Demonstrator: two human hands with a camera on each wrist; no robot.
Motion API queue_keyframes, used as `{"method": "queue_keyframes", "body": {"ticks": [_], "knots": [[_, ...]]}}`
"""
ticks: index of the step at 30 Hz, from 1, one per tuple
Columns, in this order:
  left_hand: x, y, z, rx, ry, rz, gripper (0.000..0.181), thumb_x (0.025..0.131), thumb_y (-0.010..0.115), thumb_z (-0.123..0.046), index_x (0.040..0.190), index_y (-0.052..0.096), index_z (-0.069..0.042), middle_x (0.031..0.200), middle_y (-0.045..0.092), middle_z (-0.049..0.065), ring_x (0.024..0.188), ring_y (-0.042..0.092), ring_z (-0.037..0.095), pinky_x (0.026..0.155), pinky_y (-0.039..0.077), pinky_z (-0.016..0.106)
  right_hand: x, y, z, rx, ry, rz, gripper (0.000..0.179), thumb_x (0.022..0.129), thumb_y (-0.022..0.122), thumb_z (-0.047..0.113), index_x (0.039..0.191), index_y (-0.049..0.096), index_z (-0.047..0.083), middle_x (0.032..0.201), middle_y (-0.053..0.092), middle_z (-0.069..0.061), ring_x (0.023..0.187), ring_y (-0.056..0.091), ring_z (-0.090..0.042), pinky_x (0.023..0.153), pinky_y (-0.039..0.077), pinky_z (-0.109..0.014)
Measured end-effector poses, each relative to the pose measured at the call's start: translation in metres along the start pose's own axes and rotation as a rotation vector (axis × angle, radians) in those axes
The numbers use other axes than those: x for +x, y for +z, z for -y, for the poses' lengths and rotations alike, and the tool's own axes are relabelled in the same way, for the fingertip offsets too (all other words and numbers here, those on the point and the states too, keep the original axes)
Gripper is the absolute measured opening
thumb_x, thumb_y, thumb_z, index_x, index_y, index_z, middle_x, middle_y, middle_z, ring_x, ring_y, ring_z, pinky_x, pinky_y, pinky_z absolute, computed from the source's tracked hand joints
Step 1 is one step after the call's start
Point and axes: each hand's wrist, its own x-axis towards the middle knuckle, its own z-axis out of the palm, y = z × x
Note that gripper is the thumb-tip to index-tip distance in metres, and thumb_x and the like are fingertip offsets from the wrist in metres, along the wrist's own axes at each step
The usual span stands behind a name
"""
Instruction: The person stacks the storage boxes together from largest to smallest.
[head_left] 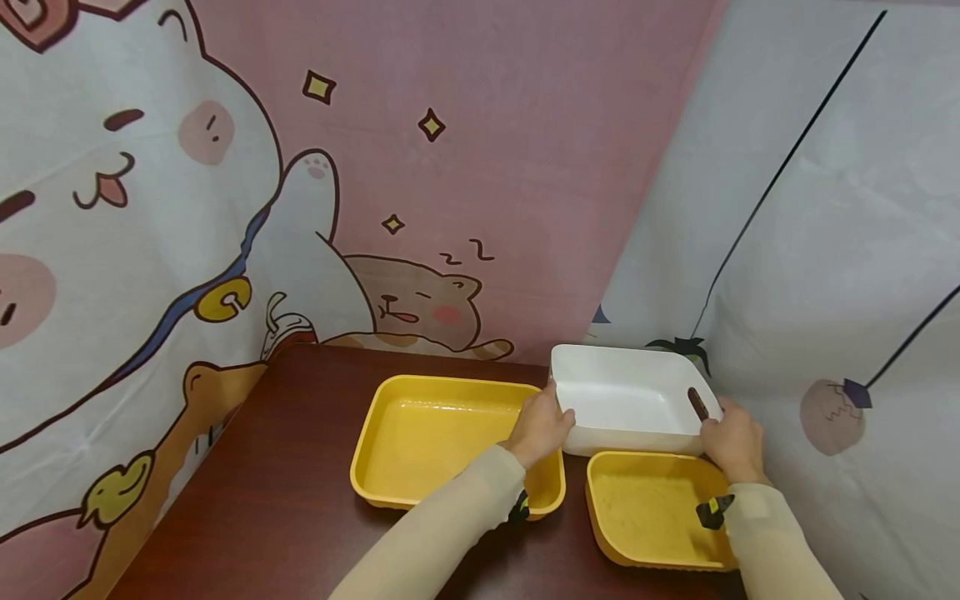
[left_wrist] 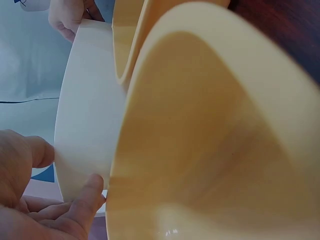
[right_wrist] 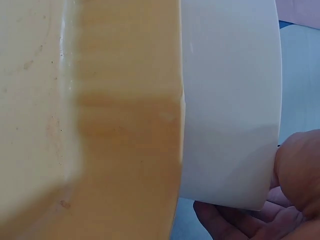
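Observation:
A white rectangular bin with a handle slot in its right end stands at the back right. My left hand grips its left end. In the left wrist view, the left thumb lies at the bin's rim, with the other fingers around its end wall. My right hand holds the right end by the handle slot; in the right wrist view its fingers curl beneath the end. A large yellow tray lies left of the bin, under my left forearm. A smaller yellow tray sits in front of the bin.
The trays are on a dark reddish-brown table. A pink curtain with cartoon animals hangs behind and to the left. Pale fabric closes off the right side, close to my right hand.

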Motion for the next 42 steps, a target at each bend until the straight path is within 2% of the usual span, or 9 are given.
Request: {"method": "queue_keyframes", "body": {"ticks": [3,7,12,17,26,30,33,36,42], "knots": [[0.0,0.0,0.0,0.002,-0.007,0.002,0.07,0.115,0.072,-0.026,0.175,0.048,0.001,0.158,0.075,0.017,0.117,0.076,0.018,0.12,0.062,0.039,0.001,0.001,-0.002,0.016,0.029,0.013,0.07,0.11,0.048,0.004,0.176,0.032,-0.011,0.17,0.042,-0.049,0.146,0.047,-0.068,0.128,0.038,-0.084],[-0.001,-0.001,-0.001,-0.005,-0.014,0.011,0.071,0.115,0.073,-0.026,0.176,0.047,0.0,0.119,0.084,0.015,0.086,0.069,0.015,0.108,0.068,0.036,0.002,0.001,-0.001,0.014,0.042,0.007,0.07,0.108,0.047,0.0,0.176,0.034,-0.01,0.172,0.041,-0.048,0.15,0.045,-0.069,0.129,0.037,-0.082],[-0.001,-0.003,-0.002,-0.015,-0.019,0.033,0.073,0.116,0.07,-0.026,0.178,0.041,0.001,0.075,0.063,0.005,0.058,0.047,0.015,0.079,0.063,0.026,0.002,0.0,0.0,0.008,0.033,-0.002,0.07,0.105,0.048,-0.001,0.174,0.038,-0.011,0.17,0.043,-0.048,0.148,0.046,-0.068,0.13,0.037,-0.082],[-0.003,-0.003,-0.003,-0.029,-0.002,0.033,0.073,0.116,0.07,-0.024,0.178,0.041,0.003,0.068,0.055,0.001,0.054,0.041,0.014,0.062,0.051,0.023,0.003,0.0,-0.001,0.001,0.024,-0.014,0.07,0.103,0.051,-0.003,0.171,0.042,-0.013,0.167,0.047,-0.049,0.144,0.048,-0.068,0.129,0.039,-0.083],[-0.003,-0.003,-0.003,-0.034,-0.006,0.035,0.073,0.116,0.07,-0.024,0.178,0.042,0.001,0.07,0.058,0.002,0.055,0.046,0.013,0.069,0.057,0.021,0.004,0.002,-0.001,0.01,0.023,-0.025,0.068,0.103,0.057,-0.005,0.169,0.045,-0.014,0.163,0.05,-0.049,0.139,0.05,-0.068,0.125,0.042,-0.083],[-0.004,-0.003,-0.004,-0.034,0.002,0.027,0.071,0.115,0.072,-0.023,0.177,0.045,0.001,0.073,0.061,0.002,0.063,0.056,0.013,0.079,0.066,0.025,0.004,0.002,-0.001,0.0,0.018,-0.038,0.067,0.102,0.057,-0.005,0.167,0.046,-0.016,0.161,0.051,-0.05,0.14,0.05,-0.068,0.126,0.042,-0.083],[-0.007,-0.004,-0.006,-0.03,0.004,0.019,0.069,0.115,0.072,-0.022,0.175,0.047,0.001,0.088,0.073,0.008,0.074,0.065,0.016,0.093,0.071,0.032,0.003,0.002,-0.001,-0.001,0.019,-0.043,0.067,0.102,0.057,-0.005,0.167,0.046,-0.016,0.162,0.051,-0.05,0.141,0.05,-0.068,0.126,0.042,-0.083],[-0.008,-0.003,-0.008,-0.017,-0.004,0.009,0.069,0.114,0.074,-0.021,0.174,0.048,0.001,0.12,0.083,0.017,0.086,0.069,0.018,0.102,0.071,0.037,0.003,0.002,-0.001,0.001,0.021,-0.047,0.066,0.102,0.057,-0.005,0.167,0.047,-0.016,0.162,0.052,-0.049,0.142,0.05,-0.068,0.126,0.043,-0.082],[-0.008,-0.002,-0.012,0.003,-0.012,0.005,0.07,0.113,0.075,-0.023,0.173,0.05,0.001,0.141,0.081,0.021,0.097,0.074,0.02,0.111,0.068,0.04,0.003,0.001,-0.002,0.006,0.025,-0.046,0.068,0.101,0.057,-0.005,0.168,0.046,-0.015,0.163,0.05,-0.049,0.145,0.048,-0.069,0.127,0.041,-0.083]]}}
